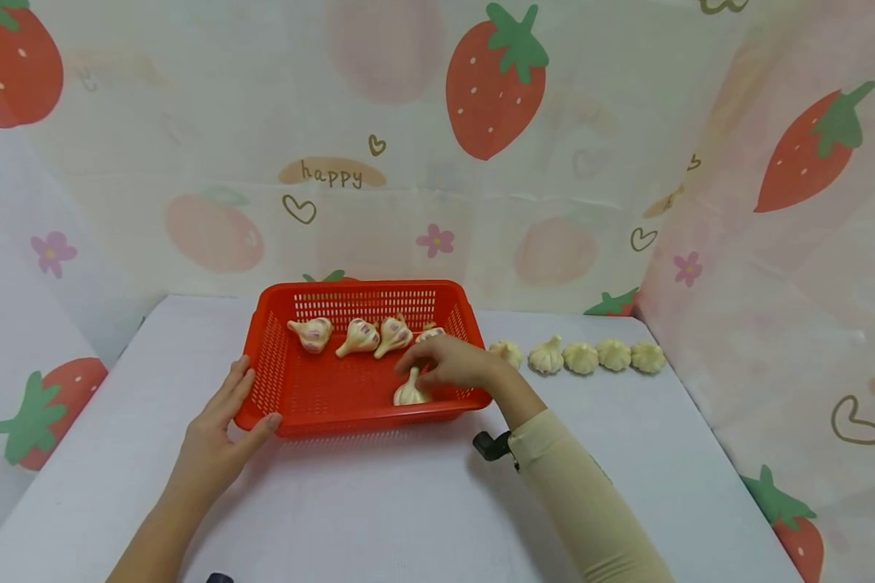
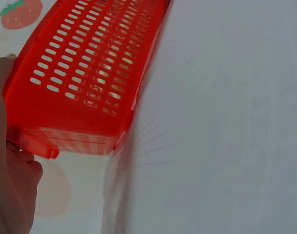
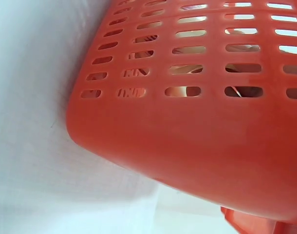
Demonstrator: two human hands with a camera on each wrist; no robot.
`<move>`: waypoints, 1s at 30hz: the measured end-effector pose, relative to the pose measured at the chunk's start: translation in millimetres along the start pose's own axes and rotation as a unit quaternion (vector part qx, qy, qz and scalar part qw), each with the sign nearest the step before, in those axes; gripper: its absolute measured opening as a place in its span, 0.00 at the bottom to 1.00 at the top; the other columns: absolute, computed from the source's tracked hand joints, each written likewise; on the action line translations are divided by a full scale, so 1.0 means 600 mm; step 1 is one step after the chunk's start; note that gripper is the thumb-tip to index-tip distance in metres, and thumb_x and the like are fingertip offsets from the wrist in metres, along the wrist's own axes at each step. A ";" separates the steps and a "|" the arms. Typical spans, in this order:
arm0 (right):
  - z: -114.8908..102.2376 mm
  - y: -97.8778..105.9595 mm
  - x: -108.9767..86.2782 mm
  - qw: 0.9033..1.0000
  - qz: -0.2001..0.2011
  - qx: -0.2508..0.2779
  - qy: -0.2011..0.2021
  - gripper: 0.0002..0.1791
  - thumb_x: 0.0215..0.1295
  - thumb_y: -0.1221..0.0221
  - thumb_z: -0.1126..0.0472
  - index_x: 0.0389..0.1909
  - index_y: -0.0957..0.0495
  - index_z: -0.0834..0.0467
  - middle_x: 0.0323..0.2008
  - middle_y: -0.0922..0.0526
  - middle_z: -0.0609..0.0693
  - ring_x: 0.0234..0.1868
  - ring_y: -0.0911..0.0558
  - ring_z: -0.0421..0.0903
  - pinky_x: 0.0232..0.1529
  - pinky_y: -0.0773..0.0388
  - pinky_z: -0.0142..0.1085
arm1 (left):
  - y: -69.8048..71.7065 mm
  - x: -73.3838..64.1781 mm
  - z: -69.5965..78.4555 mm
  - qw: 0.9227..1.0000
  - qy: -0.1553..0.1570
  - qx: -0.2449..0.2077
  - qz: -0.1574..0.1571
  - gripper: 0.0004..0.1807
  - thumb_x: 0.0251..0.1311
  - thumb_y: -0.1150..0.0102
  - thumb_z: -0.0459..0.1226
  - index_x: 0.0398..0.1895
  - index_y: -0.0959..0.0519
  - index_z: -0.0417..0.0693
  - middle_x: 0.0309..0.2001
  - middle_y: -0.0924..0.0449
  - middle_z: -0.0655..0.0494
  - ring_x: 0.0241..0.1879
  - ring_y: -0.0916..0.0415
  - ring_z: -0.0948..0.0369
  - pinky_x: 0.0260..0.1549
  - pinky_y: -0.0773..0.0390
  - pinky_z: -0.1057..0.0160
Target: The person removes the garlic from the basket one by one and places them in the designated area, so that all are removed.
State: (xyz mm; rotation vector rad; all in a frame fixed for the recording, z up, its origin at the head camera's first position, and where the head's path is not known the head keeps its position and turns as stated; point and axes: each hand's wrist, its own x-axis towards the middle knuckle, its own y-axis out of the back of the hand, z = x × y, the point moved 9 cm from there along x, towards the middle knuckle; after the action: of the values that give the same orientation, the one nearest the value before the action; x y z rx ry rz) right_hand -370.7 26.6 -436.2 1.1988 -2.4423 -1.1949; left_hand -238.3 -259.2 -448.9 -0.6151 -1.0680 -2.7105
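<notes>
A red plastic basket (image 1: 313, 417) with slotted walls stands on the table. My left hand (image 1: 215, 429) holds its left front corner; in the left wrist view, the thumb lies at the rim and the fingers curl beneath it. Inside the basket, my right hand (image 1: 448, 362) pinches the stem of a garlic bulb (image 1: 410, 392) near the front wall. Along the back lie more bulbs: one garlic bulb (image 1: 312, 334) at the left, two near the middle, and another (image 1: 430, 332) partly hidden behind my right hand. The right wrist view shows the basket wall (image 3: 187, 131), not the hand.
Right of the basket, several paler garlic bulbs (image 1: 582, 358) form a row on the white tablecloth (image 1: 379, 502); the leftmost is partly covered by my right arm. A strawberry-print curtain (image 1: 408, 202) closes off the back and sides. A black device (image 1: 492, 445) sits at my right wrist.
</notes>
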 end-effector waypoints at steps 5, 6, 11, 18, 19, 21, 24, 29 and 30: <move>0.001 0.006 0.001 1.000 0.013 0.010 -0.004 0.16 0.66 0.33 0.63 0.55 0.15 0.55 0.46 0.15 0.40 0.51 0.19 0.42 0.60 0.21 0.38 | -0.001 0.002 0.000 1.000 0.000 0.002 0.000 0.45 0.63 0.29 0.47 0.79 0.39 0.46 0.81 0.46 0.57 0.80 0.48 0.53 0.59 0.49 0.89; 0.002 0.008 0.001 1.000 0.017 0.014 -0.006 0.16 0.66 0.32 0.62 0.54 0.15 0.55 0.46 0.15 0.40 0.51 0.19 0.42 0.60 0.21 0.38 | -0.001 0.002 0.000 1.000 0.000 0.003 0.001 0.45 0.63 0.29 0.47 0.79 0.39 0.46 0.81 0.46 0.56 0.80 0.48 0.53 0.59 0.50 0.89; 0.002 0.018 -0.001 0.998 0.046 0.044 -0.005 0.12 0.63 0.29 0.58 0.48 0.13 0.50 0.42 0.14 0.40 0.47 0.17 0.43 0.55 0.18 0.36 | -0.001 0.001 -0.001 1.000 -0.001 0.001 0.003 0.45 0.63 0.29 0.46 0.79 0.39 0.45 0.81 0.46 0.56 0.80 0.48 0.53 0.59 0.50 0.89; -0.007 0.028 -0.018 0.993 0.103 0.057 0.031 0.09 0.63 0.28 0.56 0.43 0.13 0.47 0.40 0.14 0.40 0.44 0.18 0.44 0.50 0.17 0.35 | -0.001 0.000 -0.002 1.000 -0.002 0.000 0.004 0.45 0.63 0.29 0.46 0.79 0.39 0.44 0.81 0.46 0.56 0.80 0.48 0.53 0.60 0.50 0.89; -0.009 0.030 -0.022 0.991 0.112 0.056 0.037 0.09 0.63 0.28 0.56 0.44 0.13 0.48 0.40 0.14 0.40 0.44 0.18 0.44 0.49 0.17 0.35 | -0.001 0.000 -0.002 1.000 -0.003 0.000 0.004 0.45 0.63 0.29 0.46 0.79 0.39 0.44 0.81 0.46 0.56 0.80 0.48 0.53 0.60 0.51 0.89; -0.013 0.033 -0.031 0.989 0.130 0.058 0.045 0.10 0.63 0.28 0.57 0.45 0.13 0.51 0.40 0.14 0.41 0.43 0.18 0.44 0.49 0.17 0.37 | -0.002 0.000 -0.003 1.000 -0.002 -0.001 0.002 0.45 0.63 0.29 0.46 0.79 0.39 0.43 0.81 0.46 0.56 0.80 0.49 0.53 0.61 0.52 0.90; -0.014 0.038 -0.046 0.984 0.162 0.061 0.046 0.12 0.63 0.28 0.57 0.46 0.13 0.53 0.40 0.14 0.41 0.43 0.17 0.43 0.49 0.16 0.39 | -0.003 -0.001 -0.003 1.000 -0.002 0.000 -0.001 0.45 0.63 0.30 0.47 0.79 0.40 0.44 0.82 0.47 0.56 0.80 0.49 0.53 0.61 0.53 0.90; -0.013 0.049 -0.079 0.970 0.223 0.087 0.051 0.13 0.62 0.28 0.58 0.47 0.13 0.55 0.42 0.12 0.42 0.43 0.15 0.43 0.50 0.16 0.45 | -0.004 0.000 -0.005 1.000 -0.004 -0.005 -0.001 0.45 0.63 0.29 0.46 0.79 0.40 0.44 0.82 0.47 0.57 0.80 0.49 0.54 0.61 0.52 0.90; -0.012 0.052 -0.088 0.965 0.238 0.095 0.054 0.13 0.62 0.28 0.58 0.47 0.13 0.55 0.43 0.12 0.42 0.43 0.15 0.44 0.50 0.16 0.46 | -0.005 0.000 -0.005 1.000 -0.004 -0.006 -0.002 0.45 0.63 0.29 0.46 0.79 0.40 0.44 0.82 0.47 0.57 0.80 0.49 0.54 0.61 0.52 0.90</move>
State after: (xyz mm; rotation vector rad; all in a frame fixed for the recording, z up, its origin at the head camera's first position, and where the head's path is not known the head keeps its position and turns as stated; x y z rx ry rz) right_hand -350.9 71.5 -399.0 0.6277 -2.5929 -0.7541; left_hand -240.4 -258.7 -452.6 -0.6277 -1.0566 -2.7227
